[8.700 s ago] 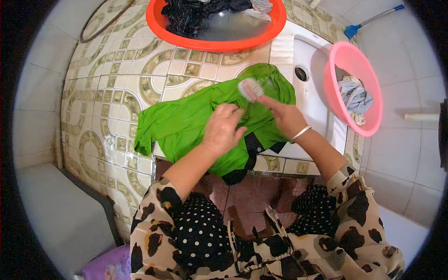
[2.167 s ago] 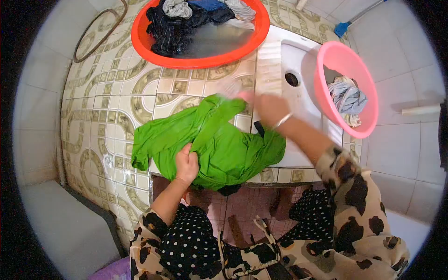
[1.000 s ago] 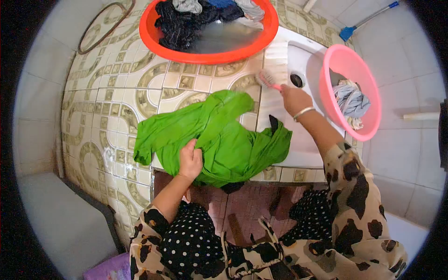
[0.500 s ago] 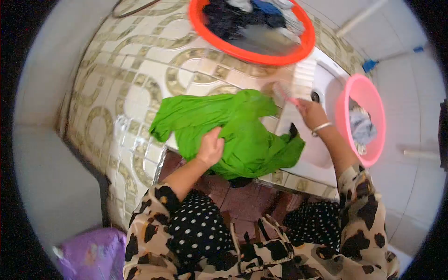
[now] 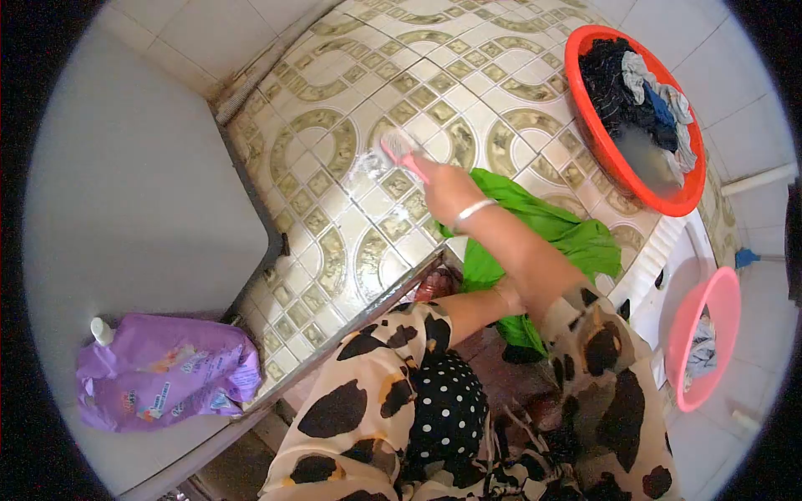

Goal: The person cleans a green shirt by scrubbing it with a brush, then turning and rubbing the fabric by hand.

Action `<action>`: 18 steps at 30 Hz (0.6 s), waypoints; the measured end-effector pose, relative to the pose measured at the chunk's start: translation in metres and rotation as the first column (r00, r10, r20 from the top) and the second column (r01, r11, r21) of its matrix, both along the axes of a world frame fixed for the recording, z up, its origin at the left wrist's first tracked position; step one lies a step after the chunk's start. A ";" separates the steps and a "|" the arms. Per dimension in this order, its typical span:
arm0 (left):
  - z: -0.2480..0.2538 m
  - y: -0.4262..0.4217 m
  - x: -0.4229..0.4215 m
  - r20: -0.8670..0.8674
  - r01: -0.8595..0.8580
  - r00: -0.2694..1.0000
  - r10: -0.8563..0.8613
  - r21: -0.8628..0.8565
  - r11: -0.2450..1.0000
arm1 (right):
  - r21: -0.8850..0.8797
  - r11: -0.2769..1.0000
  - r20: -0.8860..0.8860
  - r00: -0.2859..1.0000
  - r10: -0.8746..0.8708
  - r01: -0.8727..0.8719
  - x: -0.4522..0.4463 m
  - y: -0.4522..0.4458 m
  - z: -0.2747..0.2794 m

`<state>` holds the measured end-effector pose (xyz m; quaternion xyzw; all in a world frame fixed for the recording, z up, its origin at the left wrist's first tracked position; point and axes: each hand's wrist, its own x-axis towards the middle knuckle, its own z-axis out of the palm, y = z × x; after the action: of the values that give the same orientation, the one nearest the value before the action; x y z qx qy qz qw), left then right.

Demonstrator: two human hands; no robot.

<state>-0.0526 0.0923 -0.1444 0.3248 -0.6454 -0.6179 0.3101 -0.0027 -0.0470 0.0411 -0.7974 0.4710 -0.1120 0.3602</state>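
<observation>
My right hand (image 5: 451, 194), with a white bangle at its wrist, grips the handle of a pink brush (image 5: 403, 156). The brush is over the patterned tiles beside a patch of white powder or suds (image 5: 368, 166). The green garment (image 5: 568, 234) lies bunched on the tiled ledge, partly behind my right forearm. My left hand (image 5: 508, 297) is at the near side of the garment, its fingers hidden under my crossing right forearm.
A red basin (image 5: 618, 171) of dark and light clothes in cloudy water is at the upper right. Below it are a squat toilet (image 5: 645, 313) and a pink basin (image 5: 678, 351) with clothes. A purple pouch (image 5: 175, 371) lies at lower left, by a grey surface (image 5: 159, 192).
The view has swung left. My right hand has carried the brush from the toilet side across to the left, over the white patch. My right forearm now crosses over my left hand, which was holding the garment.
</observation>
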 end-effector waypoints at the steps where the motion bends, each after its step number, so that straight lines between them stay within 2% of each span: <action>1: 0.006 -0.001 0.005 0.020 0.004 1.000 -0.004 0.002 1.000 | 0.003 1.000 0.002 1.000 -0.003 0.003 0.014 -0.006 -0.006; 4: 0.025 -0.003 0.011 0.075 0.020 0.997 -0.020 0.009 1.000 | 0.016 0.998 -0.078 0.995 -0.054 0.056 0.044 -0.009 -0.010; 7: 0.039 -0.006 0.017 0.114 0.037 0.993 -0.038 0.010 0.999 | 0.089 0.996 -0.130 0.991 0.029 -0.017 0.055 0.007 0.017; 9: 0.045 -0.006 0.018 0.128 0.032 0.991 -0.033 0.013 0.999 | 0.085 0.955 -0.309 0.903 0.298 -0.286 0.053 0.018 0.037; 10: 0.048 -0.005 0.018 0.134 0.028 0.990 -0.030 0.016 0.999 | 0.067 0.943 -0.362 0.873 0.328 -0.327 0.046 0.023 0.038; 13: 0.054 -0.006 0.021 0.167 0.030 0.986 -0.032 0.015 0.999 | 0.060 0.956 -0.384 0.878 0.286 -0.286 0.017 0.003 0.051; 14: 0.057 -0.006 0.022 0.182 0.041 0.982 -0.042 0.009 0.999 | 0.042 0.979 -0.405 0.892 0.201 -0.201 0.013 -0.011 0.040; 15: 0.060 -0.007 0.024 0.199 0.056 0.979 -0.055 0.001 0.998 | 0.035 0.982 -0.407 0.894 0.185 -0.187 0.009 -0.010 0.036; 17: 0.067 -0.008 0.027 0.228 0.084 0.970 -0.078 -0.015 0.996 | 0.006 0.992 -0.275 0.954 0.121 -0.124 0.002 -0.002 0.035; 18: 0.068 -0.014 0.020 0.230 0.105 0.968 -0.096 -0.026 0.994 | 0.057 0.982 -0.286 0.939 0.190 -0.181 -0.006 0.004 0.035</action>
<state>-0.0326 0.0779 -0.0766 0.3547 -0.7042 -0.5788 0.2082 -0.0082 -0.0431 0.0761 -0.8405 0.4432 0.0474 0.3080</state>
